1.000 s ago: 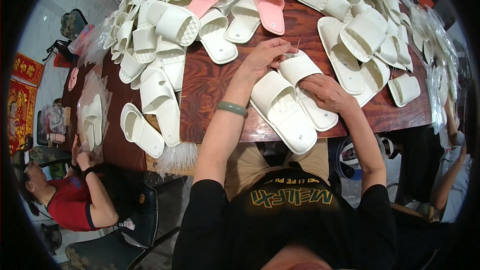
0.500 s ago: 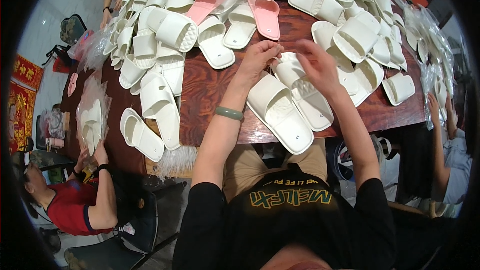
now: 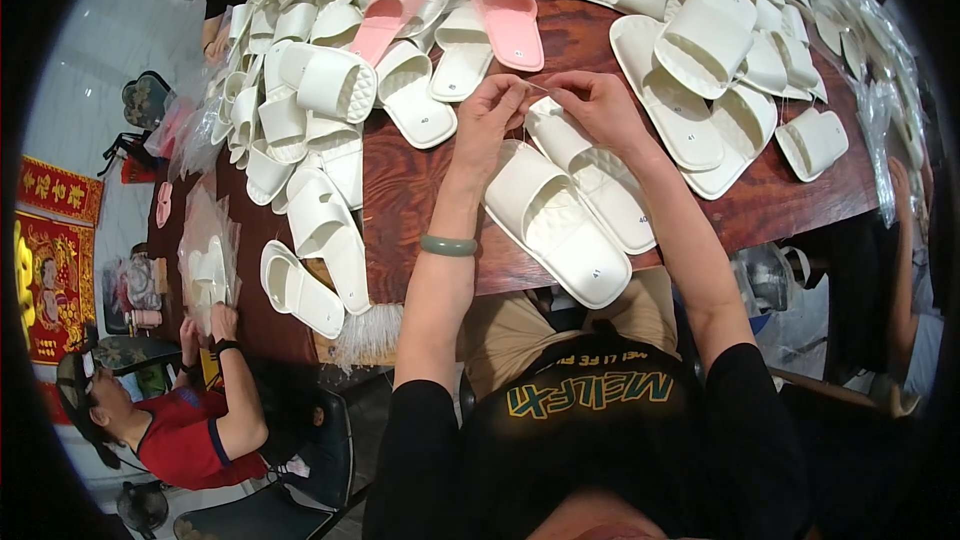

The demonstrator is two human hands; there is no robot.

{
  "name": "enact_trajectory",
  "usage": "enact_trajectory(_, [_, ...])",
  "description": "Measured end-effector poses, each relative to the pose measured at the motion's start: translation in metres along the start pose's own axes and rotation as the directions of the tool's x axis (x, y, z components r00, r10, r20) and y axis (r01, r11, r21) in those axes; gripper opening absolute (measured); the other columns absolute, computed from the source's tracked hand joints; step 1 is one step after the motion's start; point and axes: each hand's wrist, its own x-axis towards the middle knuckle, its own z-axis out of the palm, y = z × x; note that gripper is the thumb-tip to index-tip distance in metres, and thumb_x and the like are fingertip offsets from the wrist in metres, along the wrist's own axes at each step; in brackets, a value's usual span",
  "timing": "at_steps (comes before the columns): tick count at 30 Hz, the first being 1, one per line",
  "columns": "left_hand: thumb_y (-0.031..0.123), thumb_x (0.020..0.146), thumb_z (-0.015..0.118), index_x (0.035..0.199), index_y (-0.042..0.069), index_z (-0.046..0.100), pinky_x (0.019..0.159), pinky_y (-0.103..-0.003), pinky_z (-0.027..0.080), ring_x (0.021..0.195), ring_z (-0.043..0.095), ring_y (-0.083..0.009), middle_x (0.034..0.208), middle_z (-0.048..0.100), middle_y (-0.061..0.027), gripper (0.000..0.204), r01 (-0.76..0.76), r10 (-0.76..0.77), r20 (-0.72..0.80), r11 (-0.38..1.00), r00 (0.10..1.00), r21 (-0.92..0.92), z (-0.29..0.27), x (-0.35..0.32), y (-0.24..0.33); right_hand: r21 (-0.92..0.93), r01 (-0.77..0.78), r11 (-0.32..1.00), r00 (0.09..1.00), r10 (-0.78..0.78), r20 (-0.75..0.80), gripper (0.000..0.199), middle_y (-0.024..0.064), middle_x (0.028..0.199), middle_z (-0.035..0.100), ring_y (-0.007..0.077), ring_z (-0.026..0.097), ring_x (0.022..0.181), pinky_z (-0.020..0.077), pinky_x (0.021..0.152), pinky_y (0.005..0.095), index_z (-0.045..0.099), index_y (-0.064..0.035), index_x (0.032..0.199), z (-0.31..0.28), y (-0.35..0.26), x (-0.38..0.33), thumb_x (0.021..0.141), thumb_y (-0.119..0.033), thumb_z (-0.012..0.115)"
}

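Two white slippers lie before me on the table, the nearer white slipper (image 3: 560, 225) partly overlapping the other white slipper (image 3: 607, 168) on its right. Just past their strap ends, my left hand (image 3: 497, 105) and my right hand (image 3: 597, 108) meet, both with fingers pinched. A thin pale strand (image 3: 537, 88) runs between the fingertips and seems to be held by both hands. The strand's lower run toward the slippers is too fine to follow. A green bangle circles my left wrist.
A big heap of white slippers (image 3: 330, 85) covers the far left, with two pink slippers (image 3: 505, 23) among them. More white slippers (image 3: 705, 40) pile at the right. A bundle of clear strands (image 3: 368, 338) hangs by the table edge. Co-workers sit left and right; the left person holds a bagged slipper (image 3: 208, 270).
My right hand, blurred and apart from the left before, is now closed beside it with the strand between them. The whole view has shifted slightly.
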Motion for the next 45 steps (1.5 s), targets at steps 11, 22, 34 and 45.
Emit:
enact_trajectory(11, [0.009,0.090,0.057,0.101,0.002,0.060,0.058,-0.014,0.042,0.071,0.053,-0.0034,0.084,0.060,-0.0001,0.013,0.000,0.000,-0.030,1.000,1.000,0.000,0.000,0.002,-0.002,-0.010,0.177,0.984,0.976,-0.177,-0.126,0.019,0.0139,0.088,0.067,0.0210,0.064,0.079,0.0485,0.071,0.0313,0.068,0.0004,0.091,0.004,0.013,0.001,0.081,-0.016,0.064])
enact_trajectory(22, [0.009,0.090,0.057,0.103,0.002,0.059,0.060,-0.015,0.044,0.069,0.054,-0.0055,0.082,0.060,-0.0029,0.014,0.032,-0.032,-0.025,0.999,0.999,-0.006,0.000,0.001,-0.002,-0.037,0.166,0.985,0.981,-0.169,-0.100,0.019,0.0101,0.087,0.067,0.0131,0.062,0.078,0.0478,0.071,0.0267,0.067,0.0019,0.093,0.005,0.014,0.000,0.083,-0.014,0.065])
enact_trajectory(34, [0.009,0.090,0.058,0.101,0.001,0.061,0.060,-0.015,0.043,0.070,0.053,-0.0043,0.085,0.060,-0.0009,0.014,0.019,-0.019,0.002,0.999,1.000,-0.035,0.000,-0.001,0.001,-0.063,0.169,0.984,0.980,-0.174,-0.100,0.018,0.0103,0.085,0.067,0.0127,0.061,0.077,0.0474,0.072,0.0268,0.066,0.0025,0.092,0.005,0.014,0.000,0.083,-0.013,0.064])
enact_trajectory(45, [0.011,0.090,0.058,0.101,0.001,0.061,0.062,-0.016,0.045,0.071,0.053,-0.0040,0.083,0.060,-0.0009,0.015,0.030,-0.029,0.019,0.997,0.999,-0.076,-0.004,0.000,-0.001,-0.031,0.163,0.986,0.978,-0.166,-0.126,0.019,0.0140,0.087,0.067,0.0214,0.064,0.079,0.0484,0.070,0.0315,0.067,0.0005,0.090,0.005,0.011,-0.001,0.080,-0.015,0.064])
